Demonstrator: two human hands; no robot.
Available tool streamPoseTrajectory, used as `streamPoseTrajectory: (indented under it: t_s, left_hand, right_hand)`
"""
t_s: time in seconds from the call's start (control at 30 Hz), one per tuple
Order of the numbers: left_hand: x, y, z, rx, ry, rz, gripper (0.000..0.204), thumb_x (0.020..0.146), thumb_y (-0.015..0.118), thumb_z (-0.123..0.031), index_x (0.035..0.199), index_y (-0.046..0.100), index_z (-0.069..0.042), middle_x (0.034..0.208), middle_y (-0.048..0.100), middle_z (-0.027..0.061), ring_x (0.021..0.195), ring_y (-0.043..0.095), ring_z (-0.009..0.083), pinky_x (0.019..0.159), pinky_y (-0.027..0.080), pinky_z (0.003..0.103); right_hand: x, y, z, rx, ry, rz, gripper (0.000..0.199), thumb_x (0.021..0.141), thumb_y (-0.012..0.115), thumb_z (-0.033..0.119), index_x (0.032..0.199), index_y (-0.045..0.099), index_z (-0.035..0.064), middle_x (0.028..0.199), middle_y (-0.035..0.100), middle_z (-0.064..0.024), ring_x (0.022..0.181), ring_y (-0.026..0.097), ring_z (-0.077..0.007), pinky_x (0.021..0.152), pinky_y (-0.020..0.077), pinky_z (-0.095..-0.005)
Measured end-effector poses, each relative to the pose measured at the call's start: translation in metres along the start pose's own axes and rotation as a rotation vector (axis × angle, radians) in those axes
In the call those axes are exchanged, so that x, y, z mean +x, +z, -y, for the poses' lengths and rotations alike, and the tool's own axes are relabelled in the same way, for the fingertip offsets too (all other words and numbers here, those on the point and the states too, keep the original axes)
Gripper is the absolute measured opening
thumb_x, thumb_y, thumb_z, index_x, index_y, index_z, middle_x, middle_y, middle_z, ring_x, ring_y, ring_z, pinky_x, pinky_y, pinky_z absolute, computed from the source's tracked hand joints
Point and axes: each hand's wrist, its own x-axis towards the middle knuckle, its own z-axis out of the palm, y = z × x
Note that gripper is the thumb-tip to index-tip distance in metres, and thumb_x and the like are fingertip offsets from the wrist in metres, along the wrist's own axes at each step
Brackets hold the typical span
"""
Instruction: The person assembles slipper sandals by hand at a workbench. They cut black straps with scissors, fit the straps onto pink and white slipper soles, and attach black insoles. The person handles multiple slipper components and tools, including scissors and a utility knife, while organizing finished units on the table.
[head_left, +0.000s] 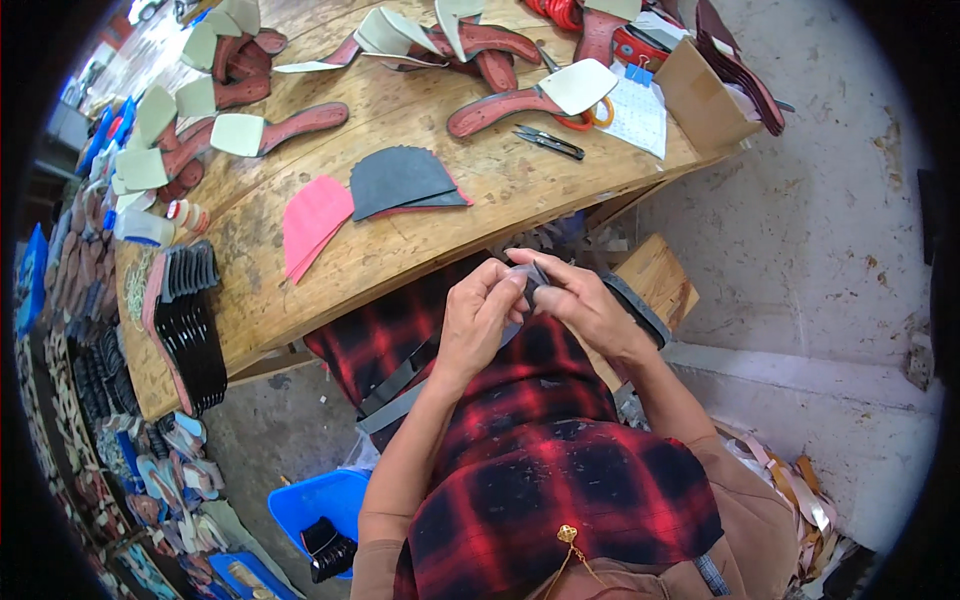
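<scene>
Pinching, in the head view, a small dark grey piece between the left hand and the right hand, with both hands narrowed around it, fingertips close together. Holding it over the red-and-black plaid cloth on the lap, just short of the near edge of the wooden table. Cannot tell its full shape behind the fingers. Facing, on the table, a fan of pink pieces touching a stack of dark pieces. Seeing farther back black snips near a reddish sole-shaped piece with a pale pad, and a cardboard box at the right end. Having below, at lower left, a blue bin with a black bundle inside.
</scene>
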Motion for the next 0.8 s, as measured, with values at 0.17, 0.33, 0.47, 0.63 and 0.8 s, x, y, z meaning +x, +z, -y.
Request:
streamPoseTrajectory:
  t_s: [0.17, 0.33, 0.47, 0.63, 0.8]
  left_hand:
    - [-0.004, 0.021, 0.007, 0.284, 0.114, 0.032, 0.023, 0.095, 0.055, -0.018, 0.082, 0.06, 0.001, 0.067, 0.06, 0.0063, 0.061, 0.058, 0.0122, 0.058, 0.046, 0.028]
    - [-0.032, -0.015, 0.024, -0.164, -0.233, 0.069, 0.016, 0.092, 0.057, -0.016, 0.081, 0.06, -0.005, 0.071, 0.061, 0.0025, 0.062, 0.056, 0.0099, 0.06, 0.045, 0.023]
    - [-0.113, -0.152, 0.072, -0.805, -0.089, -0.381, 0.021, 0.094, 0.052, -0.018, 0.075, 0.05, -0.009, 0.064, 0.047, 0.0003, 0.056, 0.043, 0.0117, 0.051, 0.039, 0.027]
    - [-0.406, -0.406, 0.123, -0.908, 0.109, -1.064, 0.008, 0.086, 0.057, -0.006, 0.079, 0.056, -0.004, 0.077, 0.064, 0.0087, 0.07, 0.064, 0.0197, 0.066, 0.058, 0.032]
    - [-0.554, -0.447, 0.089, 1.258, -0.769, -1.593, 0.014, 0.089, 0.057, -0.008, 0.09, 0.062, 0.005, 0.086, 0.069, 0.0162, 0.073, 0.068, 0.0263, 0.063, 0.057, 0.027]
  right_hand:
    - [-0.004, 0.008, -0.018, 0.298, 0.139, -0.252, 0.041, 0.104, 0.045, 0.031, 0.119, 0.061, -0.0031, 0.098, 0.069, -0.0104, 0.078, 0.062, -0.0113, 0.07, 0.0495, -0.0244]
    - [0.0, -0.014, -0.039, 0.343, 0.185, -0.522, 0.038, 0.104, 0.043, 0.035, 0.099, 0.061, 0.0024, 0.078, 0.071, -0.0078, 0.052, 0.055, -0.0047, 0.048, 0.0434, -0.0182]
    - [-0.003, -0.051, -0.078, 0.211, 0.308, -0.73, 0.044, 0.104, 0.041, 0.037, 0.1, 0.064, 0.0, 0.08, 0.072, -0.0141, 0.053, 0.062, -0.0111, 0.047, 0.0487, -0.0226]
    - [-0.024, -0.111, -0.138, 0.304, 0.439, -0.792, 0.042, 0.101, 0.051, 0.035, 0.1, 0.068, -0.0031, 0.084, 0.07, -0.0142, 0.053, 0.057, -0.0105, 0.048, 0.0444, -0.0214]
    - [-0.06, -0.237, -0.195, 0.251, 0.495, -0.978, 0.04, 0.105, 0.041, 0.031, 0.117, 0.058, -0.0019, 0.098, 0.07, -0.0156, 0.053, 0.054, -0.0076, 0.048, 0.0422, -0.0194]
